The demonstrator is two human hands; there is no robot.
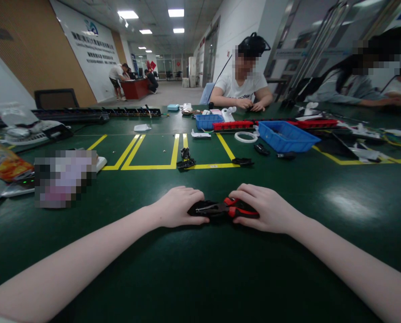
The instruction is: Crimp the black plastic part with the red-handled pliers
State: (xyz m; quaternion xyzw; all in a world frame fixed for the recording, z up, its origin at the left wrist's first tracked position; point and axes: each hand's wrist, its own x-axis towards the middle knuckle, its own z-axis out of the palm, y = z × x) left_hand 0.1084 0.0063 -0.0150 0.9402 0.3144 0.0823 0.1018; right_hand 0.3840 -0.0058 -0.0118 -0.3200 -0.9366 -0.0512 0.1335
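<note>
My right hand (267, 207) is closed around the red-and-black handles of a pair of pliers (233, 208). The jaws point left, towards my other hand. Thumb and fingers of my left hand (179, 206) grip a dark black piece (196, 210), whose exact kind I cannot make out. The plier jaws lie over or against this piece; whether they bite on it is unclear. Both hands are low over the green table (200, 273). Beyond them lie small black parts (186, 163) and a flat black part (242, 161).
Farther back are a blue bin (286, 136), a smaller blue bin (209, 121), a white tape ring (246, 137) and red strips (234, 126). At left lie an orange snack bag (5, 157) and a blurred-out object (66, 177). A person (242, 85) works across the table.
</note>
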